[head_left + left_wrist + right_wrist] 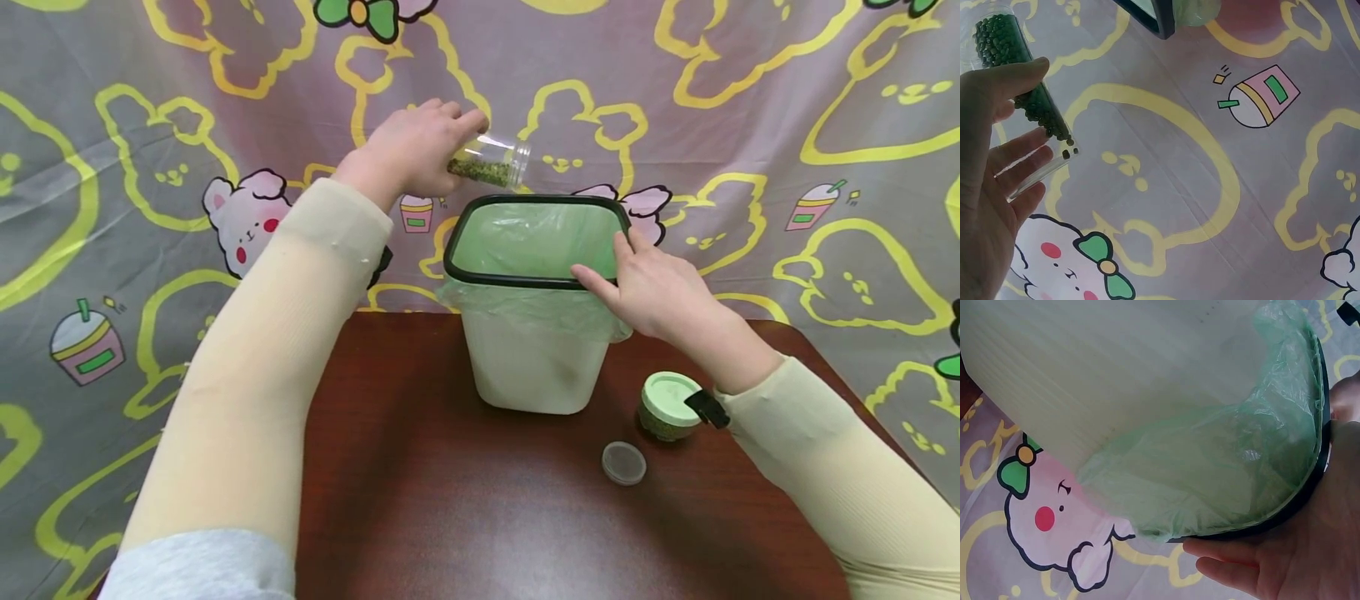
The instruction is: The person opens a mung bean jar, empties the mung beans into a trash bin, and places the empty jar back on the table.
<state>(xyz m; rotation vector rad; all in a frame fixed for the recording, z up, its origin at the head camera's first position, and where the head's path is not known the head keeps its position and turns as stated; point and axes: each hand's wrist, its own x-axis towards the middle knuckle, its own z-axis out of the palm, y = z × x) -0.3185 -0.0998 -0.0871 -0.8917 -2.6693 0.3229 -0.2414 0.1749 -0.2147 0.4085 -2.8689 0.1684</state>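
Observation:
My left hand (423, 146) grips a clear plastic jar (491, 158), tipped nearly onto its side at the left of a white bin (536, 367). Its uncapped mouth points right, just above the bin's rim. Dark green granules (997, 40) lie along the jar's lower wall in the left wrist view. Inside the bin is a pale green bag (1210, 469), folded out over the top under a black rim ring (517, 283). At the right corner of that ring rests my right hand (656, 283), thumb and fingers extended and spread across it.
A round clear lid (624, 463) lies on the dark red-brown table (450, 500). Beside it, below my right forearm, stands a small jar with a light green lid (670, 400). A patterned curtain (750, 125) hangs right behind the bin.

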